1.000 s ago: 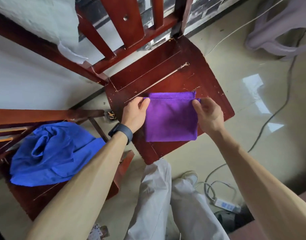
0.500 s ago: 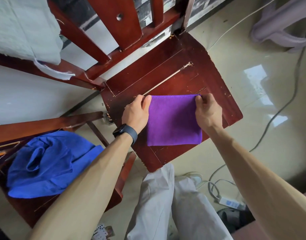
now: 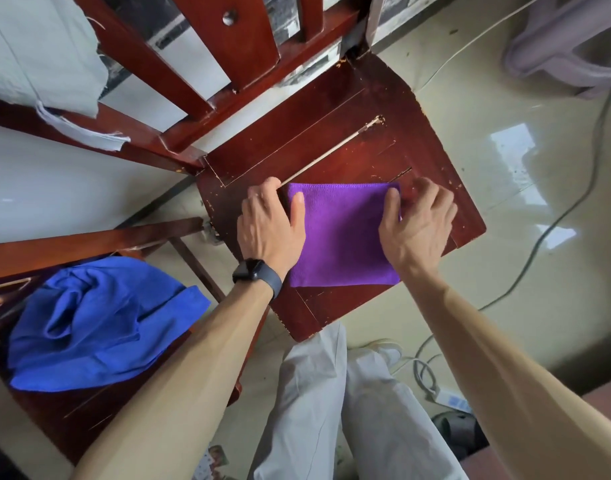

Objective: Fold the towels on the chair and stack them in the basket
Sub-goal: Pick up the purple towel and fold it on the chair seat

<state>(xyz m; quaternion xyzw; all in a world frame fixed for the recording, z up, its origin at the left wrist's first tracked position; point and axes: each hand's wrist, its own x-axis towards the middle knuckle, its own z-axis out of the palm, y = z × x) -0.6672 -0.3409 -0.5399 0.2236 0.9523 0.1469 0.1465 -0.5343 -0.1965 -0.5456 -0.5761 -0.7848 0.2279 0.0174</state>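
A folded purple towel [image 3: 342, 237] lies flat on the dark red wooden chair seat [image 3: 335, 140]. My left hand [image 3: 269, 226] grips its left edge, thumb on top of the cloth. At the right edge, my right hand [image 3: 418, 223] pinches the far corner with the thumb on top. A crumpled blue towel [image 3: 96, 323] lies unfolded on a second wooden chair [image 3: 65, 417] at the lower left. No basket is in view.
A grey-white cloth [image 3: 37, 53] hangs over the chair back at the top left. A lilac plastic object [image 3: 567, 46] stands at the top right. Cables and a power strip [image 3: 449, 400] lie on the glossy floor to the right. My legs are below the seat.
Both hands have stayed on the towel's side edges. The upper edge of the purple towel now lies flatter, and the view has shifted closer to the seat.
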